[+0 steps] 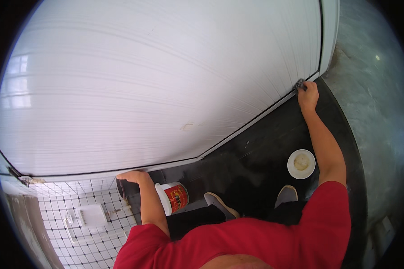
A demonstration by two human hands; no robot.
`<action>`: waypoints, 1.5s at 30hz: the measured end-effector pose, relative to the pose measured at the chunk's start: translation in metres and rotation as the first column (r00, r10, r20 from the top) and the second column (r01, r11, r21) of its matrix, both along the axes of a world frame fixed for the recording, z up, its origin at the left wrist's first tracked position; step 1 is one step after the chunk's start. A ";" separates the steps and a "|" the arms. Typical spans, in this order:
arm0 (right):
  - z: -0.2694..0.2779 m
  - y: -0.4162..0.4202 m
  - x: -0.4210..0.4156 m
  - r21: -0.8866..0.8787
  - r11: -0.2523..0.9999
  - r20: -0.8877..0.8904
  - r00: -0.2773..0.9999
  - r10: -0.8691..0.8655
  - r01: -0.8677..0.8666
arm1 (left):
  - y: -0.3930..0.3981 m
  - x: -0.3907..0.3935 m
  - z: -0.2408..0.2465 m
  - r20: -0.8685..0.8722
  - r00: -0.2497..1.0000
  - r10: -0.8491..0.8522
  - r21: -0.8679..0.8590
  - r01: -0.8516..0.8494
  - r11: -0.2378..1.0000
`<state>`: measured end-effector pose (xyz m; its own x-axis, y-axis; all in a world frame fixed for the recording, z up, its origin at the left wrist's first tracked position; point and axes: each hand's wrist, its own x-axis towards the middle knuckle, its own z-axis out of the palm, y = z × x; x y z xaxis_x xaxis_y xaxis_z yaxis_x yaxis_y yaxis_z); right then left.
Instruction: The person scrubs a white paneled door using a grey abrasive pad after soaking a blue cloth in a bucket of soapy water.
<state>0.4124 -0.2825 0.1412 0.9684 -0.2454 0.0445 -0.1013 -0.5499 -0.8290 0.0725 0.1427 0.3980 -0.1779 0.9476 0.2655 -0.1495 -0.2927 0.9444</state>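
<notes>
My right hand [308,95] pinches a grey scouring pad [300,84], which looks like steel wool, against the lower frame strip [277,101] of a white ribbed panel [175,74]. The pad sits near the panel's right corner, along a black seal line. Far to the left, my left hand [133,176] rests at the panel's lower edge, on top of a dark rounded end [122,189]. Its fingers point left, and whether they grip that end is hidden. Between my arms a pale smudge [188,126] marks the panel.
A white dish [301,151] with a beige residue stands on the dark floor [235,168] by my right arm. A white bucket [165,201] with a red label is beside my left forearm. White tiles [97,245] with a white box [91,216] and pipes lie at left. Grey floor [373,101] curves along the right.
</notes>
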 end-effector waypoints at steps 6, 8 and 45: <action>0.017 -0.016 0.041 0.211 0.977 0.594 0.793 -0.131 0.003 | 0.021 -0.013 -0.009 0.034 0.999 -0.024 0.066 0.022 0.998; 0.014 -0.018 0.038 0.114 0.989 0.442 0.887 -0.138 0.097 | 0.030 -0.017 -0.009 0.025 0.999 0.039 0.044 -0.040 0.998; 0.011 -0.032 0.045 -0.144 0.987 -0.079 0.993 -0.087 0.075 | 0.053 -0.011 -0.016 0.007 0.997 0.080 0.061 -0.080 0.995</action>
<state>0.4578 -0.3140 0.1521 0.9473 -0.3202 0.0024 -0.2169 -0.6471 -0.7309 0.0618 0.1954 0.3817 -0.2541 0.9123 0.3213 -0.1276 -0.3609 0.9238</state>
